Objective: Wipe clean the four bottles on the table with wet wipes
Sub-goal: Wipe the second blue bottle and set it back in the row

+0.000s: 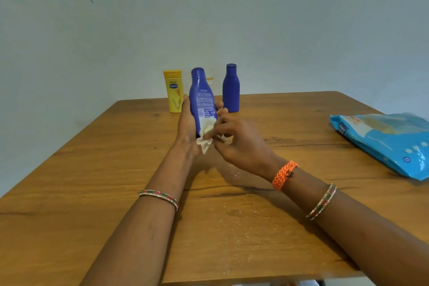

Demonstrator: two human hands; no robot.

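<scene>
My left hand (186, 123) grips a tall blue bottle (202, 97) above the table, its cap pointing away and its printed back label facing me. My right hand (236, 144) pinches a crumpled white wet wipe (205, 133) against the bottle's lower end. A yellow bottle (173, 91) stands upright at the table's far edge, just left of the held bottle. A second blue bottle (231, 88) stands upright to the right of it. A sliver of a white and orange bottle (210, 76) shows behind the held one, mostly hidden.
A blue pack of wet wipes (385, 141) lies flat at the right edge of the wooden table (92, 169). Fine pale specks are scattered on the tabletop near its front edge. A plain wall stands behind the table.
</scene>
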